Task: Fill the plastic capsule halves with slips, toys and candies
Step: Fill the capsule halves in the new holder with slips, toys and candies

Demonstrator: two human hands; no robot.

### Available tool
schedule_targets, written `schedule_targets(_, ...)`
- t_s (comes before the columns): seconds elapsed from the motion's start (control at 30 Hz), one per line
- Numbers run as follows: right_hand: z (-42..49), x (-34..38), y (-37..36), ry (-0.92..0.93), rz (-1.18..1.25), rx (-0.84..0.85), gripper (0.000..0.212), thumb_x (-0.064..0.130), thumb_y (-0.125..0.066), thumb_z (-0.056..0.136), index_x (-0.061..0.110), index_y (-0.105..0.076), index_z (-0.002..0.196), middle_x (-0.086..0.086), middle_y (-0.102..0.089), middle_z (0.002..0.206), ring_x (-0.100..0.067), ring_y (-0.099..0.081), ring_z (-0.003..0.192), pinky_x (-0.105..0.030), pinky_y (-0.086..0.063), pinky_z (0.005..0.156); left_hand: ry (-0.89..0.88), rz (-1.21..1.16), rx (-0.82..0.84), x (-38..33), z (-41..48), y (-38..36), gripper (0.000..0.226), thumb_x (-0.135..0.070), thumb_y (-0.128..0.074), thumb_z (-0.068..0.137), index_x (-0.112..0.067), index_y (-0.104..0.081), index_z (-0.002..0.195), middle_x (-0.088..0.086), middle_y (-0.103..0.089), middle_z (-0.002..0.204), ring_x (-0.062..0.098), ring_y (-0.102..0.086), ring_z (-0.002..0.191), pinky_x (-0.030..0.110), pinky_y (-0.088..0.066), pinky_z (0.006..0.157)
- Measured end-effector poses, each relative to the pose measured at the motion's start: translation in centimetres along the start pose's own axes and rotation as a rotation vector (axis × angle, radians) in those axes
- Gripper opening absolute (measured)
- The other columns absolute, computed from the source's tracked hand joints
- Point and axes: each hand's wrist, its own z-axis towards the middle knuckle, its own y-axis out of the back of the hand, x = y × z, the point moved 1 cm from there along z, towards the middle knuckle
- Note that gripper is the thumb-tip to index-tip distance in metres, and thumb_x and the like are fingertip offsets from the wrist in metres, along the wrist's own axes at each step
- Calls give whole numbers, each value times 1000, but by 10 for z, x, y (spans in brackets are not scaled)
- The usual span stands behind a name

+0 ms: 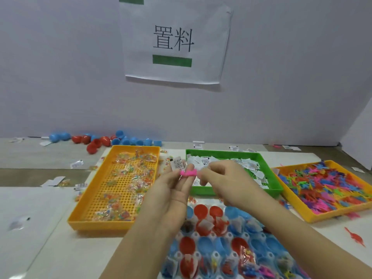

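Left hand (173, 190), right hand (223, 178): pink toy (188, 173) between

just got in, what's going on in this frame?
A person is packing capsule halves. The left hand holds a slip and one end of a pink toy; the right hand pinches the toy's other end, in front of the green tray of slips. The candy tray sits left, the toy tray right. Several halves already hold slips and toys.
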Motion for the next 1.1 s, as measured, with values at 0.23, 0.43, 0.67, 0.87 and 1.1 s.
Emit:
schedule_targets(0.23, -8, 0, -7, 215, 138, -56, 21, 27, -74, 81, 37, -72, 101, 9, -64, 86, -13, -61, 70, -28, -55, 51, -70, 52, 26, -1, 3, 1, 44, 8, -42, 98, -2, -45, 141, 20, -59, 132, 21, -70, 92, 24, -61, 65)
schedule_targets(0.43, -13, 6, 5, 297, 449, -184, 28, 8, -67, 86, 30, -71, 102, 4, -73, 91, -13, -69, 75, -23, -55, 56, -208, 321, 90, -4, -1, 0, 24, 8, -52, 94, -3, -65, 110, 17, -75, 98, 21, -74, 90, 24, -61, 68)
schedule_targets(0.67, -13, 18, 27, 327, 308, -15, 29, 8, -69, 85, 28, -70, 105, 0, -73, 84, -18, -69, 66, -24, -56, 60, -239, 672, 188, -7, -3, 0, 27, 6, -58, 91, -15, -68, 104, 10, -77, 90, 20, -75, 86, 21, -59, 67)
schedule_targets(0.87, -9, 16, 24, 289, 188, -51, 12, 18, -75, 80, 30, -74, 83, 1, -71, 83, -21, -63, 78, -31, -55, 64, -196, 687, 284, -8, -7, -2, 27, -8, -68, 75, -13, -71, 101, 13, -77, 94, 22, -74, 90, 20, -59, 65)
schedule_targets(1.1, -10, 16, 24, 187, 269, -4, 8, 13, -73, 82, 11, -72, 89, -3, -74, 80, -10, -69, 71, -29, -59, 64, -79, 681, 382, -19, -3, 1, 31, -8, -68, 66, -9, -79, 95, 18, -75, 102, 26, -74, 94, 24, -61, 70)
